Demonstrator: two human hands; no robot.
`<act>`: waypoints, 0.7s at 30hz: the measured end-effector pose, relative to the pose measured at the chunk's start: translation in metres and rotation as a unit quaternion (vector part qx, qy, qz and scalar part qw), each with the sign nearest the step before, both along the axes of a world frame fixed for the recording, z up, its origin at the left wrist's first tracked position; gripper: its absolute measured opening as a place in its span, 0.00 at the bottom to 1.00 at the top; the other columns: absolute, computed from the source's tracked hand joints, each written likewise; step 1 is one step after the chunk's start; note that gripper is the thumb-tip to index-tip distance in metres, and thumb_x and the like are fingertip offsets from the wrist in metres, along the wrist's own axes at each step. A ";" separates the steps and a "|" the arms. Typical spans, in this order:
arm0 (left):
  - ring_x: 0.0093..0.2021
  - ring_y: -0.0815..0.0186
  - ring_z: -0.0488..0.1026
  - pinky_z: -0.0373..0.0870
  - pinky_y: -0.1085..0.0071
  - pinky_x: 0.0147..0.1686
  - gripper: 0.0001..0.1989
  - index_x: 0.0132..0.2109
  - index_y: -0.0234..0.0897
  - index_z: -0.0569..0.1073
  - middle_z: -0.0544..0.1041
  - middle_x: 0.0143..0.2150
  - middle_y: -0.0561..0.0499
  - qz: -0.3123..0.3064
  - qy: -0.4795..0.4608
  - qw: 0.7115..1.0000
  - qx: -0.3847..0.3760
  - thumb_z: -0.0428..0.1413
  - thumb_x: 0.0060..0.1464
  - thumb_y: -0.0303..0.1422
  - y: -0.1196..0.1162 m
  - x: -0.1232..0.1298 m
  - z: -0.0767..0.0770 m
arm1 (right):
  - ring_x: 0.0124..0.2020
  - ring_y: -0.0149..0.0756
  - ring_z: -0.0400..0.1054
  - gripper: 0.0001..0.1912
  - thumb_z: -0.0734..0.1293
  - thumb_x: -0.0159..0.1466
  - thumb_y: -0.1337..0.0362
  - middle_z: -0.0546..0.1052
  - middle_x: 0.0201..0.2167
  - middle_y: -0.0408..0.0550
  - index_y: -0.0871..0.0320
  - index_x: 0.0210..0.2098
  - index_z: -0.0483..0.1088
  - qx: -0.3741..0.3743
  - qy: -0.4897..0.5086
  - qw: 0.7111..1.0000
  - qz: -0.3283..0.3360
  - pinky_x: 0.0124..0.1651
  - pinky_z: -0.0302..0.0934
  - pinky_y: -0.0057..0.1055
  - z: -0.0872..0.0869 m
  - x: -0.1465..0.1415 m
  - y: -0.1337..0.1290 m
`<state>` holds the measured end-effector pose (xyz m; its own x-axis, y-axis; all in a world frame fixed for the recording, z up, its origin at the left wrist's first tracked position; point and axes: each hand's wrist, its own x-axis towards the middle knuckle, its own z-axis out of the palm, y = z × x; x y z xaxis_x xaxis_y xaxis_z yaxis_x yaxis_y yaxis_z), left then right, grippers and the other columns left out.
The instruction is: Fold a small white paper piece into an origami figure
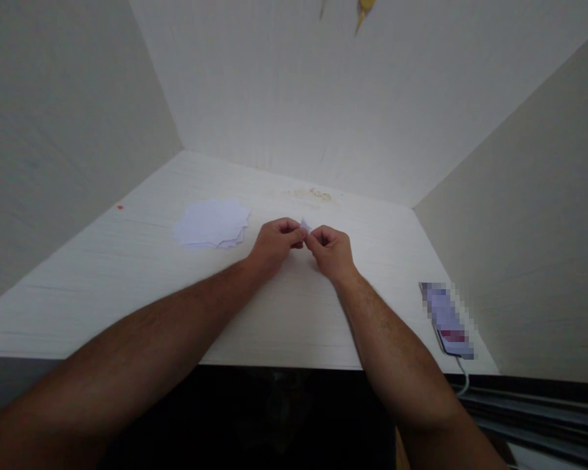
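Between my fingertips is a small folded piece of white paper (304, 225), with only its pointed top showing. My left hand (277, 243) pinches it from the left, thumb against fingers. From the other side my right hand (332, 249) pinches it too, and the two hands nearly touch. Most of the paper is hidden behind the fingers. To the left of my left hand, a loose stack of white paper sheets (212, 223) lies flat, its edges uneven.
The white tabletop (284, 320) is bounded by panels at left, back and right. At the right lies a pixelated phone (445, 320) with a white cable (464, 382) running off the front edge. Brownish stains (318, 194) mark the back. A yellow object (365, 10) shows at the top.
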<state>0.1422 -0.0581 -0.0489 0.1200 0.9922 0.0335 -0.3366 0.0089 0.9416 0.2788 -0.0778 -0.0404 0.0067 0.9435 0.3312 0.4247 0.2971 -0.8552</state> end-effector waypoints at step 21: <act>0.32 0.68 0.74 0.70 0.70 0.33 0.14 0.38 0.34 0.75 0.78 0.34 0.50 -0.051 -0.070 0.996 -0.021 0.66 0.43 0.34 -0.001 0.002 -0.001 | 0.19 0.25 0.58 0.12 0.70 0.55 0.56 0.69 0.17 0.39 0.58 0.25 0.69 -0.031 0.062 0.997 -0.016 0.22 0.51 0.25 0.002 0.001 0.002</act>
<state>0.1441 -0.0592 -0.0501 0.2169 0.9761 0.0166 -0.4607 0.0874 0.8832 0.2802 -0.0758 -0.0388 0.0746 0.9608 0.2671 0.3232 0.2301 -0.9179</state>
